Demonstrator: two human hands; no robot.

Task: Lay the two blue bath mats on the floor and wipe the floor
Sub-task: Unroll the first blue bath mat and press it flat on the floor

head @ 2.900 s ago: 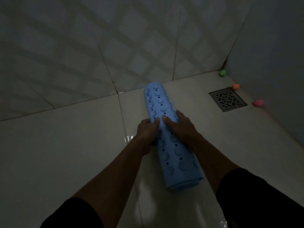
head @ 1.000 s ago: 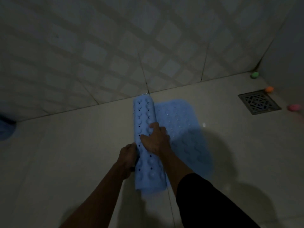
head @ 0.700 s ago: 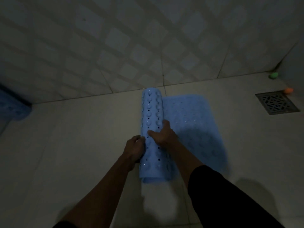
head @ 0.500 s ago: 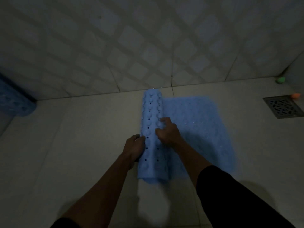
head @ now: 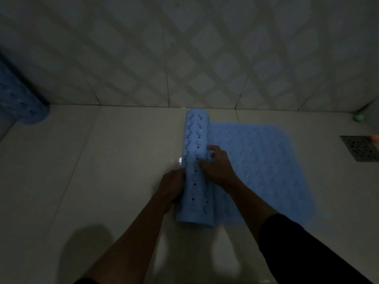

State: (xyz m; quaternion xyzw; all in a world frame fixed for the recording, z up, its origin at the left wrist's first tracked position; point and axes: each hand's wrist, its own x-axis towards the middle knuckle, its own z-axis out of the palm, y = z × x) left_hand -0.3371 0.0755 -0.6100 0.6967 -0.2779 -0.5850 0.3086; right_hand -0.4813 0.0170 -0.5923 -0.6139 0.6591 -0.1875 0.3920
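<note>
Two blue mats are in view under dim light. At the far left, we note the second mat [head: 19, 95], rolled into a tube and leaning against the tiled wall [head: 184, 48], its lower end on the floor [head: 71, 171] and its top cut off by the frame edge.

Moving right across bare tile, we reach the left hand [head: 172, 186]. It presses against the left flank of the rolled portion of the first mat [head: 256, 160]; the fingers curl around that flank, though the fingertips are hidden between hand and roll, so we cannot tell how tightly they close.

The roll lies on the floor, its far end almost touching the base of the wall. Raised suction cups and small dark holes cover its outer face.

The right hand [head: 215, 167] rests on top of the roll, fingers spread narrowly and bent down onto the cups, palm over the right edge. A dark sleeve [head: 307, 253] covers the right forearm.

Right of the roll, the unrolled part of the mat lies flat on the floor.

Further right, well apart from the mat: a metal drain grate [head: 361, 150], a small green ball [head: 358, 117] in the corner, and an orange object [head: 375, 137] at the grate's far edge, too blurred to identify.
</note>
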